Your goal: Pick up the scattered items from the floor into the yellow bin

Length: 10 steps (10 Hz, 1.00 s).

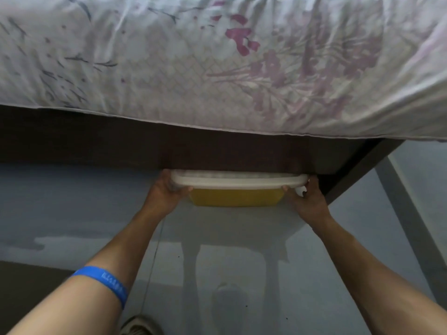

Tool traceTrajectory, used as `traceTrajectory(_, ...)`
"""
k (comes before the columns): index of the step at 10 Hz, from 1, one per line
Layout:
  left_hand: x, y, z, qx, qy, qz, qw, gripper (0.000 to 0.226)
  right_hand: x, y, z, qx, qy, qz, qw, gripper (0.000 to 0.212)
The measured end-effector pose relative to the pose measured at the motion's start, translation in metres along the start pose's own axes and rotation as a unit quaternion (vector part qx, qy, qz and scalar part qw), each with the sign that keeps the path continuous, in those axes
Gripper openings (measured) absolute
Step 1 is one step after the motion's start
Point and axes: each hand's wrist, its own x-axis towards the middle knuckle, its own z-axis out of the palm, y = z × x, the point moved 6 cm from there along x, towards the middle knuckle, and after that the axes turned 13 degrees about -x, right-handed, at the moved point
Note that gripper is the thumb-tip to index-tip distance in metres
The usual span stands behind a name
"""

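Note:
The yellow bin [235,197] with a white lid [238,181] sits on the grey floor, half under the bed's dark frame. My left hand [164,192] grips the bin's left end, fingers curled round the lid's rim. At the right end my right hand [308,199] holds the rim the same way. The bin's far part is hidden under the bed. No scattered items show on the floor.
A bed with a floral sheet [217,64] fills the upper half; its dark wooden frame [169,146] and corner post [358,165] stand just behind the bin. Glossy grey floor [242,262] stretches toward me. A shoe [139,326] shows at the bottom edge.

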Motion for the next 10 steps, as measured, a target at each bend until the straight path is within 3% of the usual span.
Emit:
traceTrajectory(4, 0.019, -0.019, 0.002, -0.031, 0.062, -0.025, 0.997, 0.044, 0.018, -0.003, 0.006, 0.015, -0.005, 0.043, 0.999, 0.096)
traceTrajectory(5, 0.02, -0.02, 0.001, 0.035, 0.065, -0.034, 0.997, 0.047, 0.02, -0.002, 0.005, 0.014, 0.012, 0.033, 0.999, 0.094)
traceTrajectory(6, 0.019, -0.018, 0.005, 0.05, 0.053, -0.04, 0.997, 0.032, 0.02, -0.006, 0.005, 0.011, 0.01, 0.028, 0.999, 0.096)
traceTrajectory(8, 0.015, -0.01, 0.015, -0.032, 0.078, -0.018, 0.996, 0.037, 0.024, -0.006, 0.003, 0.0, 0.018, 0.023, 1.0, 0.086)
traceTrajectory(10, 0.018, -0.014, 0.014, -0.004, 0.085, -0.065, 0.994, 0.032, 0.024, -0.007, 0.006, 0.009, 0.007, 0.042, 0.999, 0.085)
